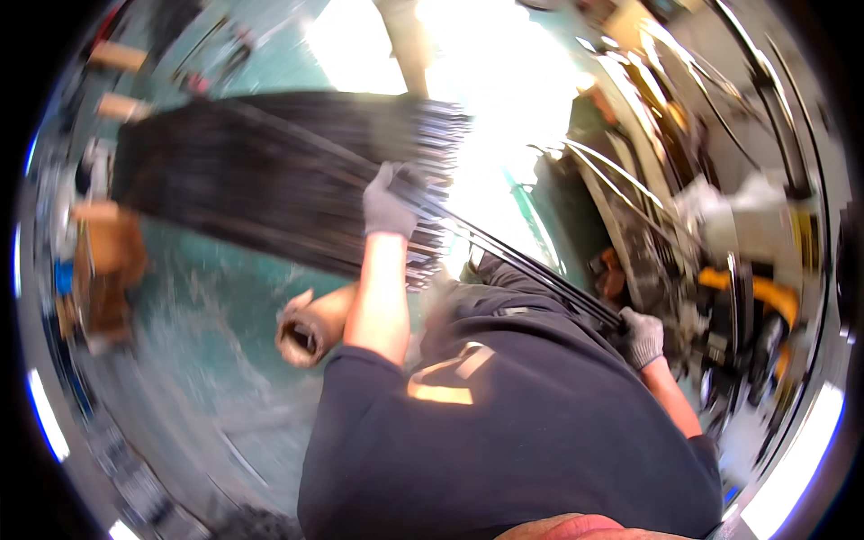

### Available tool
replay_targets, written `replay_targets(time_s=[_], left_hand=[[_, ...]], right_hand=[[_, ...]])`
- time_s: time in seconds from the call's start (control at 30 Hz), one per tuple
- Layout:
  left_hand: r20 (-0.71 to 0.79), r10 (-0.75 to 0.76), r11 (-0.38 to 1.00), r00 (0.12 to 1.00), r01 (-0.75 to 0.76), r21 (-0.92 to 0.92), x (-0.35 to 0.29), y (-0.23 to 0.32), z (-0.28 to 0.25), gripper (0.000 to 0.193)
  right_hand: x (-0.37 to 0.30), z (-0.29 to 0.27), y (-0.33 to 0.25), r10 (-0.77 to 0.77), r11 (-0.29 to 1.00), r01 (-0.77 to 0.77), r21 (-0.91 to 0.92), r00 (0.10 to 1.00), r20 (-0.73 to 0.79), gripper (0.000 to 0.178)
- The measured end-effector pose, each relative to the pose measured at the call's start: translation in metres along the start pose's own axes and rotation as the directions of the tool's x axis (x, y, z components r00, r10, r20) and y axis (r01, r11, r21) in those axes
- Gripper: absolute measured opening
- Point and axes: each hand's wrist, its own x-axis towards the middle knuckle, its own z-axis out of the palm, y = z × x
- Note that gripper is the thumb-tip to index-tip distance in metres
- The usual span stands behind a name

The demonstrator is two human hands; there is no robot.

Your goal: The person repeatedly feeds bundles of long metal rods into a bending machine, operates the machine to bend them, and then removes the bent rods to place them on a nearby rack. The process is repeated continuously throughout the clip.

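Note:
Grey gloves cover both of my hands. My left hand (389, 205) is closed around a bundle of long thin dark bars (531, 268). Farther right and nearer my body, my right hand (643, 338) grips the same bundle close to its end. The bars slant across in front of my waist, and part of their length runs on beyond my left hand. Beneath that hand lies a wide stack of long dark strips (261, 184), its many ends fanned like comb teeth at the right side. Motion smears the stack, so single strips are hard to make out.
A brown cardboard tube (310, 335) points up beside my left forearm. Cardboard and wooden blocks (108, 256) line the left side. To the right stand metal rods (621, 184), a dark green panel (576, 198) and equipment with a yellow-orange part (756, 292). Bright light washes out the floor ahead.

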Motion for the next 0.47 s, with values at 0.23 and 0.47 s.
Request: replay_targets(time_s=[0.23, 0.47], left_hand=[[0.052, 0.021, 0.820, 0.998, -0.047, 0.570, -0.073, -0.093, 0.043, 0.005], [0.399, -0.094, 0.993, 0.912, 0.114, -0.026, -0.085, -0.020, 0.136, 0.009]], right_hand=[[-0.094, 0.037, 0.103, 0.227, 0.961, -0.262, -0.084, 0.928, -0.295, 0.019], [-0.216, 0.064, 0.230, 0.600, 0.795, -0.602, 0.069, 0.764, -0.238, 0.022]])
